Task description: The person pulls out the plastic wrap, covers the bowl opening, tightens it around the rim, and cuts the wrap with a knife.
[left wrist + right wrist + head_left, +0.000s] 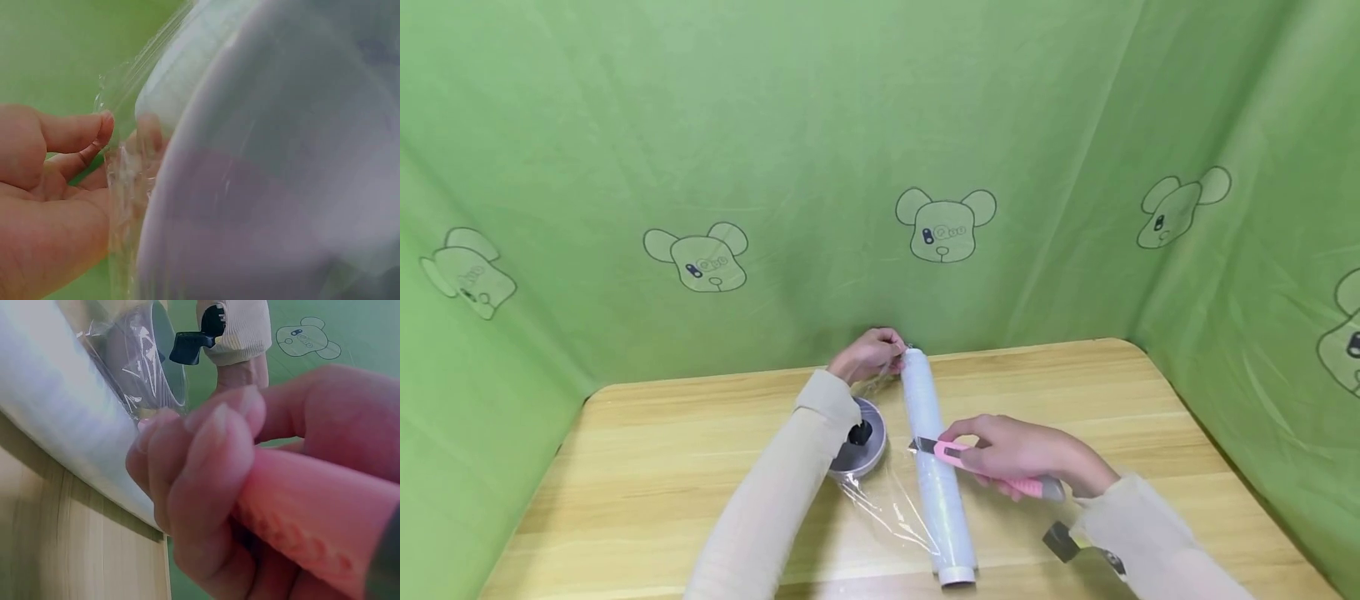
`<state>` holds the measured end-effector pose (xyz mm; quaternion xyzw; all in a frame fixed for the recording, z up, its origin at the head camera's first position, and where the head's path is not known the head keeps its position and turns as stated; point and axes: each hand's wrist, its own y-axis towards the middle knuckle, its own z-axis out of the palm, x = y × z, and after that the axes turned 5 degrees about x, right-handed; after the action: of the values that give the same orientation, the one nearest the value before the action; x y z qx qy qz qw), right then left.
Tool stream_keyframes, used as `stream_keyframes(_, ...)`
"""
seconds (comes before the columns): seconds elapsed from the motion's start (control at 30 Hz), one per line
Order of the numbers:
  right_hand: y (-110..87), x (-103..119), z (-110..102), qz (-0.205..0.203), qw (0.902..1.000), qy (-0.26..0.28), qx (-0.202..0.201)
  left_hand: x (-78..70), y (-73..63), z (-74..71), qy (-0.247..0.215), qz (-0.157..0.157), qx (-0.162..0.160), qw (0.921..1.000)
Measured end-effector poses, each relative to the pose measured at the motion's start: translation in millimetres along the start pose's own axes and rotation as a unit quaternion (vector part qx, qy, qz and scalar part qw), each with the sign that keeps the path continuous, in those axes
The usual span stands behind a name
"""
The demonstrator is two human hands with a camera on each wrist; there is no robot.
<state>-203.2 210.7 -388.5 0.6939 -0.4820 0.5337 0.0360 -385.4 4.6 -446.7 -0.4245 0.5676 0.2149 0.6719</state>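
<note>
A long white roll of cling film [927, 400] lies lengthwise on the table. Clear film [891, 512] stretches from it leftward over a pale round bowl [880, 446], partly hidden by the left sleeve. At the roll's far end, my left hand [872, 350] pinches the film's edge between thumb and fingers; in the left wrist view the gathered film [119, 212] hangs beside the bowl's wall. My right hand [1011, 450] grips a pink utility knife [951, 452], its blade out and pointing left over the middle of the roll. The right wrist view shows fingers wrapped around the pink handle [312, 506].
The wooden table [670, 467] ends at a green curtain [820, 167] printed with bear heads, close behind the left hand. More green cloth stands at both sides. A black wrist-camera mount [1062, 542] sits under the right sleeve.
</note>
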Motion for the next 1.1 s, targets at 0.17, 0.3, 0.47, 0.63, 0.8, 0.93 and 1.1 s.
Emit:
stream_keyframes(0.17,-5.0,-4,1,-0.014,0.9999,0.005,0.001,0.0,1.4,3.2,-0.008,-0.001,-0.008,0.9999)
stream_keyframes(0.3,-7.2,-5,0,-0.014,0.9999,0.004,-0.002,-1.8,0.4,4.2,-0.012,-0.007,-0.011,0.9999)
stream_keyframes(0.47,0.8,-3,2,-0.008,1.0,-0.001,-0.006,-2.7,-1.2,4.3,-0.007,-0.013,-0.013,0.9998)
stream_keyframes(0.63,17.9,5,3,-0.006,0.9998,-0.021,-0.002,-1.7,-1.3,3.9,-0.009,-0.011,-0.015,0.9998)
stream_keyframes(0.8,28.0,16,7,0.019,0.9993,-0.03,-0.007,-1.0,-2.8,3.3,-0.021,-0.011,-0.012,0.9996)
stream_keyframes(0.93,23.5,17,12,0.031,0.9986,-0.039,-0.017,0.4,-2.1,3.5,-0.026,-0.014,-0.011,0.9995)
stream_keyframes(1.1,12.3,8,15,-0.005,0.9992,-0.04,-0.009,1.8,1.0,4.1,-0.019,-0.014,-0.012,0.9997)
